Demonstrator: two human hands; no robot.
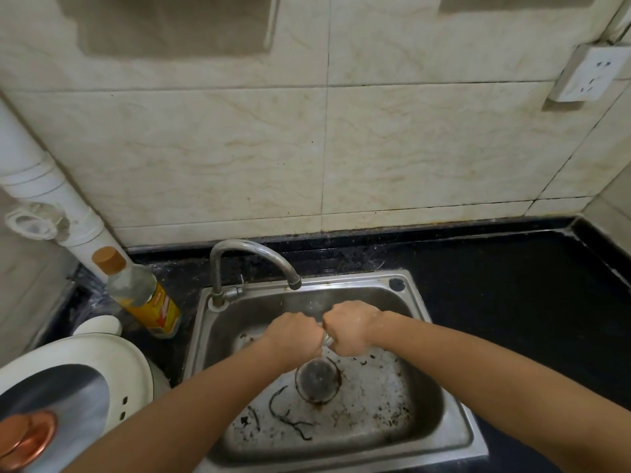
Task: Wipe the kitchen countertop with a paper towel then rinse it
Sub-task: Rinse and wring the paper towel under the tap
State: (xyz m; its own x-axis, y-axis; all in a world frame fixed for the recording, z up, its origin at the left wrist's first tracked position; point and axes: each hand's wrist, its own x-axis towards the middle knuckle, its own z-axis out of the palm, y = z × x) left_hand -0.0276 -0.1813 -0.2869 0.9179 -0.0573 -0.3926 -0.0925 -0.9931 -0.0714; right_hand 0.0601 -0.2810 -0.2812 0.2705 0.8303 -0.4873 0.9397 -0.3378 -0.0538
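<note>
Over sink (358, 280) (debris-strewn), left hand (295, 334), right hand (348, 331) grip probable towel (327, 339).

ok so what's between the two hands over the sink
In the head view, a short bunched stretch of paper towel bridges the gap; the left hand and right hand each grip an end.

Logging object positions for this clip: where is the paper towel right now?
In the head view, mid-frame, the paper towel is gripped between the left hand and right hand over the sink, between faucet spout and drain.
</note>
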